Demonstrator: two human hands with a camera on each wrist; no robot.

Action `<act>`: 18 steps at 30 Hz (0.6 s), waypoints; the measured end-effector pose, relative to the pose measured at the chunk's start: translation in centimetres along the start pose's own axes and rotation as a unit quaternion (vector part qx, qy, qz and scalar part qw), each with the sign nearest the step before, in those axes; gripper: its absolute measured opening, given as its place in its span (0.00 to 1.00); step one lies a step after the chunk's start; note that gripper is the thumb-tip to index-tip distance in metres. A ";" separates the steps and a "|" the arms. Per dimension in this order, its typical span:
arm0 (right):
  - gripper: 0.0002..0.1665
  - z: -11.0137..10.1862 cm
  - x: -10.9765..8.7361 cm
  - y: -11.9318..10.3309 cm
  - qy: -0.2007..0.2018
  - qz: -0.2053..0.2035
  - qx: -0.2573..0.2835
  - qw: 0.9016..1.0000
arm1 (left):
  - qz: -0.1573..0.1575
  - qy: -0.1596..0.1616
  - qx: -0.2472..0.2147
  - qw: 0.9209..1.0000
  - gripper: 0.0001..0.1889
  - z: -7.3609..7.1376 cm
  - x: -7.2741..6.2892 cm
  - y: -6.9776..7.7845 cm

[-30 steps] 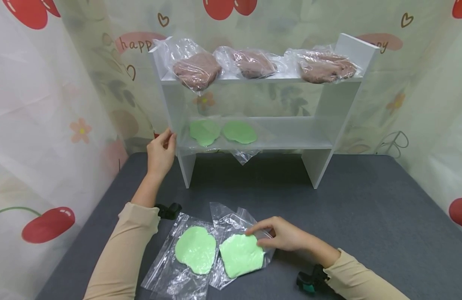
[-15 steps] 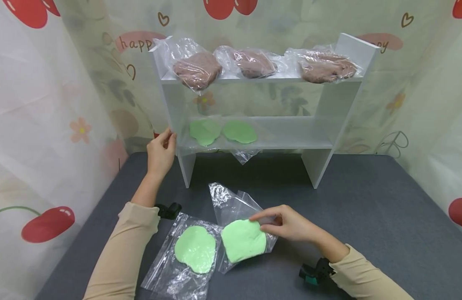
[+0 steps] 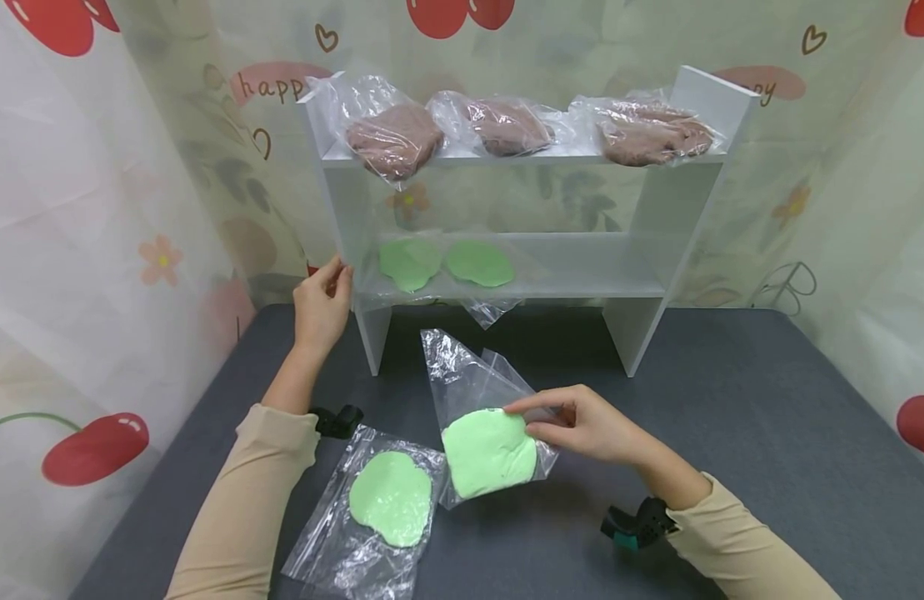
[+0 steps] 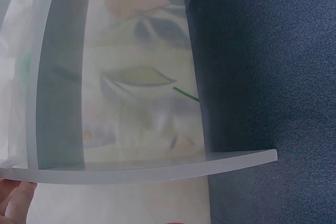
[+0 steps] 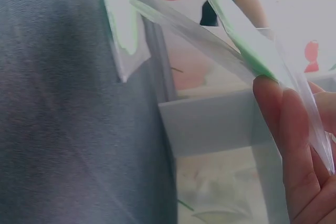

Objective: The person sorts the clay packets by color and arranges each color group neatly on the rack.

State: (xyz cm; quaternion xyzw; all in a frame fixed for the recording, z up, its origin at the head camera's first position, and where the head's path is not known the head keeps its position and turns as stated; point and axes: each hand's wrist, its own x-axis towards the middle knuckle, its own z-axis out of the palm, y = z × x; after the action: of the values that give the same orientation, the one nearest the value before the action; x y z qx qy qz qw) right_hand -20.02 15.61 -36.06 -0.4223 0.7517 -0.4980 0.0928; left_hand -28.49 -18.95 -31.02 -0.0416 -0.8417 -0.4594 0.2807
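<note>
My right hand (image 3: 589, 423) pinches a clear plastic bag (image 3: 462, 375) holding a flat light-green slab of clay-like dough (image 3: 487, 454). In the right wrist view the bagged slab (image 5: 239, 35) is seen edge-on, tilted and lifted off the table, between thumb and fingers. A second bag with a rounded green slab (image 3: 391, 498) lies flat on the table to its left. My left hand (image 3: 322, 304), fingers curled, grips the front edge of the left side panel of a white two-tier shelf (image 3: 581, 287); the left wrist view shows its fingertips (image 4: 20, 200) against that panel (image 4: 131, 176).
Two bagged green slabs (image 3: 480, 264) lie at the left of the lower tier, a bag corner hanging over its edge. Three bagged brown lumps (image 3: 397, 142) sit on the upper tier. The dark table (image 3: 769, 417) is enclosed by patterned curtains (image 3: 844, 208).
My right hand has raised the bagged green slab from beside the other bag and moved it forward toward the shelf. My left hand has stayed at the shelf's side panel.
</note>
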 end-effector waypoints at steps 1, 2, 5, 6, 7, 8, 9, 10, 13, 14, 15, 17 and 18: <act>0.17 -0.1 0.0 -0.2 0.002 0.000 0.001 1.000 | 0.000 0.000 0.000 1.000 0.21 0.0 0.0 0.0; 0.17 -0.3 0.1 -0.4 0.004 0.001 0.001 1.000 | 0.000 0.000 0.000 1.000 0.21 0.0 0.0 0.0; 0.17 -0.8 0.3 -1.0 0.014 0.002 0.001 1.000 | 0.000 0.000 0.000 1.000 0.21 0.0 0.0 -0.1; 0.17 -1.0 0.4 -1.2 0.019 0.001 0.000 1.000 | 0.000 0.000 0.000 1.000 0.21 0.0 0.0 -0.1; 0.18 -1.2 0.4 -1.3 0.024 0.001 -0.004 1.000 | 0.000 0.000 0.001 1.000 0.21 0.0 0.0 -0.1; 0.18 -1.5 0.5 -1.5 0.030 -0.001 -0.009 1.000 | 0.000 0.000 0.002 1.000 0.21 0.0 0.0 -0.1; 0.18 -1.7 0.5 -1.6 0.034 -0.003 -0.011 0.999 | 0.000 0.000 0.004 1.000 0.21 0.1 0.1 -0.1; 0.18 -2.0 0.6 -1.7 0.039 -0.001 -0.014 0.999 | 0.001 0.000 0.005 1.000 0.21 0.0 0.0 -0.1; 0.19 -2.8 0.8 -1.9 0.054 0.000 -0.020 0.998 | 0.004 0.002 0.008 1.000 0.21 0.1 0.0 0.0; 0.19 -3.0 0.8 -2.0 0.058 0.001 -0.017 0.998 | 0.004 0.002 0.007 1.000 0.21 0.1 0.0 0.0; 0.19 -3.3 0.9 -2.0 0.063 0.001 -0.012 0.998 | 0.004 0.003 0.007 1.000 0.21 0.1 0.0 0.1; 0.20 -3.8 1.1 -1.9 0.076 -0.003 -0.008 0.997 | 0.005 0.005 0.006 1.000 0.20 0.1 0.0 0.1; 0.20 -4.1 1.2 -1.9 0.083 -0.005 -0.003 0.997 | 0.006 0.006 0.006 1.000 0.20 0.1 0.0 0.1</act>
State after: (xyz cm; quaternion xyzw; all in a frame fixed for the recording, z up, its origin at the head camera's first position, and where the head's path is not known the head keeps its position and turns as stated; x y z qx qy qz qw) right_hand -22.02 17.16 -32.15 -0.3831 0.7564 -0.5295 0.0262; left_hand -28.49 -18.82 -30.98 -0.0423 -0.8423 -0.4530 0.2890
